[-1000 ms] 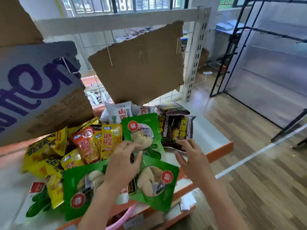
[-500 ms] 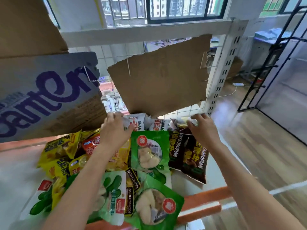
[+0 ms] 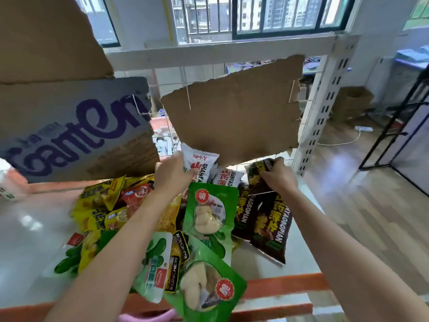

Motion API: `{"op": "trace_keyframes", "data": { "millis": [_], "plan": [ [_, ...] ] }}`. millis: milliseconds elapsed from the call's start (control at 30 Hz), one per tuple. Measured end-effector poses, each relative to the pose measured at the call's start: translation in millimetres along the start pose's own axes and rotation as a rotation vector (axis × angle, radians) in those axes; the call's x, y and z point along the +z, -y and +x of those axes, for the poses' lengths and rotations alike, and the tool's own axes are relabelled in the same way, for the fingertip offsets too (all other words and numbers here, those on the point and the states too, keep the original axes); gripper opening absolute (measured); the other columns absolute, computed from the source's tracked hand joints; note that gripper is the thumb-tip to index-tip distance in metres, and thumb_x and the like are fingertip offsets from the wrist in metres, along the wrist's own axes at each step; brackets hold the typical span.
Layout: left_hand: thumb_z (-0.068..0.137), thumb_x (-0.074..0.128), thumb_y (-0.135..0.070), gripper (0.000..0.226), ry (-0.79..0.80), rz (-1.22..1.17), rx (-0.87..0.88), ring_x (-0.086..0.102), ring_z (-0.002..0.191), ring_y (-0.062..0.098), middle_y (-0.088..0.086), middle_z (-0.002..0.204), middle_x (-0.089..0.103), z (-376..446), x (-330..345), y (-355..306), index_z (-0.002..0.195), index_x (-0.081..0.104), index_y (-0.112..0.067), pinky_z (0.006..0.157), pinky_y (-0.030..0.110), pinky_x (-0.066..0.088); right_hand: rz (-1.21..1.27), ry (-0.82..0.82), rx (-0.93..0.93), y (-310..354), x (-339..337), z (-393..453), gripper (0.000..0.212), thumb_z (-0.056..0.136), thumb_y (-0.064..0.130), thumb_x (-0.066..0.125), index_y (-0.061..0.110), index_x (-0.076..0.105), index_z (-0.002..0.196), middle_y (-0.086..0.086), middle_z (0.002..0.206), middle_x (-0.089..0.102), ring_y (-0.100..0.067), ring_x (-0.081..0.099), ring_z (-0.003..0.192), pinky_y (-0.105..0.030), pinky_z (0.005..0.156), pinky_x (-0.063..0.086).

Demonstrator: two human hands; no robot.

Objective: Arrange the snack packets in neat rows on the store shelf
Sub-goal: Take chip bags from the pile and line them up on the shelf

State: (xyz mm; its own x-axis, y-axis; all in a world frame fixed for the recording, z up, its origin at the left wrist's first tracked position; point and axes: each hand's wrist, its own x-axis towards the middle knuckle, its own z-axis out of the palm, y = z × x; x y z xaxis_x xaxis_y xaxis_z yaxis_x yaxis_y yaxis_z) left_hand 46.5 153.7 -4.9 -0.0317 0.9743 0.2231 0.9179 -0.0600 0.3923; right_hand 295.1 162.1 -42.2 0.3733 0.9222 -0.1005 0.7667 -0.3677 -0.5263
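Snack pkts: L hand [image 3: 173,174] grips white pkt [image 3: 200,164] | R hand [image 3: 279,177] grips dark pkt [image 3: 261,174]

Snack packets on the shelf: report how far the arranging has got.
Done: nothing in rows yet; the packets lie in a mixed, overlapping heap on the shelf. In hand: the left hand grips a white packet, the right hand a dark packet, both at the back. Left: sorting the yellow packets and green packets into rows.

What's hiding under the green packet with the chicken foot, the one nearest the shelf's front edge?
A black packet and a green-and-white pickle packet poke out from under the green packet. The orange shelf edge shows beside it. Anything lying fully beneath is covered.
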Motion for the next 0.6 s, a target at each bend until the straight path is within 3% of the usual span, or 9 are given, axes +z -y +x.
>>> {"op": "trace_keyframes", "data": {
  "millis": [200,333,433,533,600],
  "plan": [
    [0.085,0.066,-0.019,0.037,-0.263,-0.273,0.231,0.058,0.092,0.033,0.02,0.102,0.058,0.5,-16.5,-18.5,0.107,0.047,0.004,0.071,0.038,0.045,0.196,-0.046,-0.101,5.5,-12.6,-18.1,0.042,0.087,0.022,0.056,0.005,0.038,0.122,-0.014,0.101,0.06,-0.034,0.057,0.098,-0.033,0.071,0.041],
    [0.091,0.059,-0.024,0.034,-0.321,-0.409,0.362,0.06,0.09,0.023,0.017,0.104,0.059,-2.0,-29.0,-29.6,0.11,0.041,-0.002,0.069,0.032,0.054,0.679,0.033,-0.073,4.1,-20.6,-31.7,0.04,0.084,0.019,0.065,0.01,0.045,0.117,-0.008,0.104,0.062,-0.022,0.061,0.09,-0.033,0.073,0.049],
    [0.092,0.056,-0.027,0.027,-0.385,-0.488,0.398,0.06,0.089,0.014,0.011,0.104,0.06,-12.2,-40.7,-41.1,0.106,0.036,-0.016,0.069,0.018,0.053,1.075,0.217,-0.095,6.5,-34.0,-48.8,0.04,0.08,0.008,0.069,0.008,0.052,0.116,-0.011,0.101,0.067,-0.02,0.067,0.08,-0.03,0.065,0.053],
    [0.092,0.053,-0.032,0.027,-0.41,-0.563,0.377,0.062,0.097,0.018,0.007,0.109,0.059,-27.6,-50.5,-51.2,0.107,0.031,-0.032,0.08,0.028,0.053,1.162,0.45,-0.151,13.1,-49.1,-65.4,0.032,0.076,0.001,0.07,0.006,0.06,0.106,-0.01,0.089,0.071,-0.023,0.069,0.074,-0.037,0.071,0.057],
    [0.094,0.05,-0.034,0.026,-0.348,-0.617,0.297,0.066,0.088,0.014,-0.002,0.103,0.061,-40.0,-55.3,-53.6,0.108,0.029,-0.03,0.073,0.029,0.056,1.153,0.568,-0.184,17.7,-52.4,-75.7,0.031,0.075,0.001,0.069,0.01,0.06,0.104,-0.009,0.09,0.072,-0.025,0.069,0.078,-0.041,0.075,0.056]
  ]
}}
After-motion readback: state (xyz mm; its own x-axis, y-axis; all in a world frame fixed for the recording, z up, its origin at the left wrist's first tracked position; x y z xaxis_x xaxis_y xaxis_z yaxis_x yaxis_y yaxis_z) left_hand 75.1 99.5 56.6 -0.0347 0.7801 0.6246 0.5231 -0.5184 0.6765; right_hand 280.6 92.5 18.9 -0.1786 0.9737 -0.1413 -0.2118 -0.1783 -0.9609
